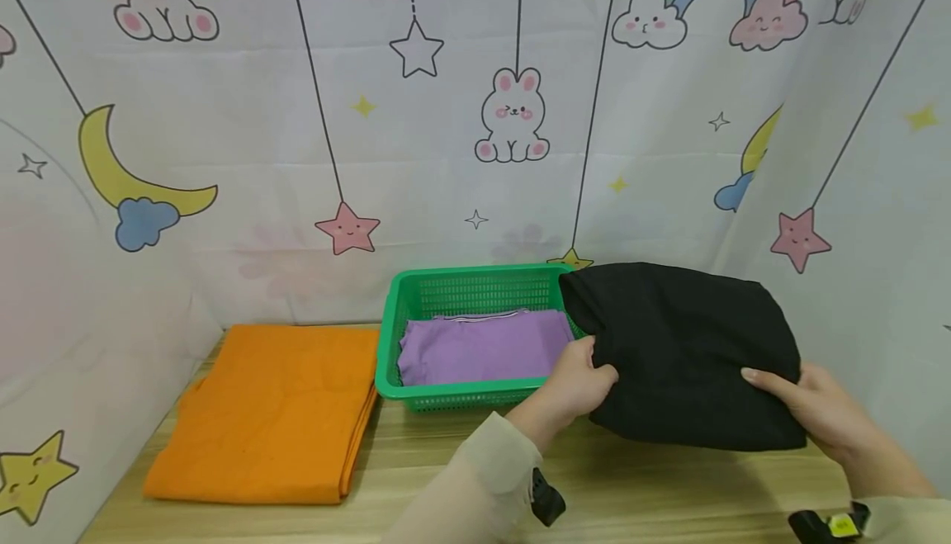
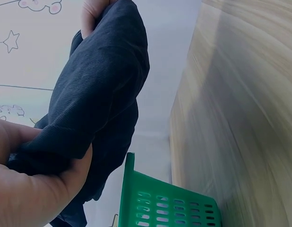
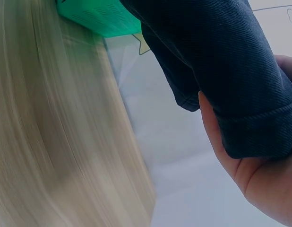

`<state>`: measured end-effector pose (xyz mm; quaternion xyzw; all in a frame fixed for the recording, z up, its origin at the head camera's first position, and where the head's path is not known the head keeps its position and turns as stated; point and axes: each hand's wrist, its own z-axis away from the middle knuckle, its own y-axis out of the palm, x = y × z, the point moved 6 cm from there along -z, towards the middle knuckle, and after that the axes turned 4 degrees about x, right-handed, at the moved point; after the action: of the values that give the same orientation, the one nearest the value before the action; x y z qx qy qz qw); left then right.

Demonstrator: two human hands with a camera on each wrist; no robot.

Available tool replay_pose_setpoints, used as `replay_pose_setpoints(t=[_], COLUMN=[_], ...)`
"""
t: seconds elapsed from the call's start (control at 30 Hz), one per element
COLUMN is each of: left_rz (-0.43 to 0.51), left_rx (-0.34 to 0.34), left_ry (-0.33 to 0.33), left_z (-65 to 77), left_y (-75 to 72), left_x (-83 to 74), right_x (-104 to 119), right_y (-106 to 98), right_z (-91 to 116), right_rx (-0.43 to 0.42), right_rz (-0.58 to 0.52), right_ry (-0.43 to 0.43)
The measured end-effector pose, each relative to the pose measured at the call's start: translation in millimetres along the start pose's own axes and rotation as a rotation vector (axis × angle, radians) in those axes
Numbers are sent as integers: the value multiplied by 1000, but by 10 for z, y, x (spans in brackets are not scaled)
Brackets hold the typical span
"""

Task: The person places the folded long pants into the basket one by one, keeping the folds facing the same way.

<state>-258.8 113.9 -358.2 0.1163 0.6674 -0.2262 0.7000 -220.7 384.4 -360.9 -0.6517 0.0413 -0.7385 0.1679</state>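
Observation:
Both hands hold a folded black garment [image 1: 691, 354] in the air over the right side of the table. My left hand [image 1: 572, 383] pinches its left edge, the thumb on the near face. At the lower right corner, my right hand [image 1: 825, 412] grips it with the thumb laid across the front. Close up in the right wrist view, the garment [image 3: 250, 85] shows a ribbed weave and a stitched hem. Its upper left corner overlaps the right end of a green plastic basket [image 1: 394, 346] in the head view. Inside the basket lies a folded purple garment [image 1: 486, 350].
Left of the basket, a folded orange cloth [image 1: 275, 412] lies flat on the wood-grain table [image 1: 416, 461]. A white curtain [image 1: 446, 181] printed with stars, rabbits and moons hangs behind the table and along both sides.

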Motion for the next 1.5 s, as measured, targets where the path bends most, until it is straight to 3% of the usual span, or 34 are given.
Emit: replay_pose_setpoints(t=[1.5], left_rz=[-37], left_rx=[-9], left_ry=[35], left_z=[32], left_y=[-244], left_x=[62], right_x=[96], right_y=[213], right_z=[-176], right_rx=[0], right_rz=[62], right_ry=[-28])
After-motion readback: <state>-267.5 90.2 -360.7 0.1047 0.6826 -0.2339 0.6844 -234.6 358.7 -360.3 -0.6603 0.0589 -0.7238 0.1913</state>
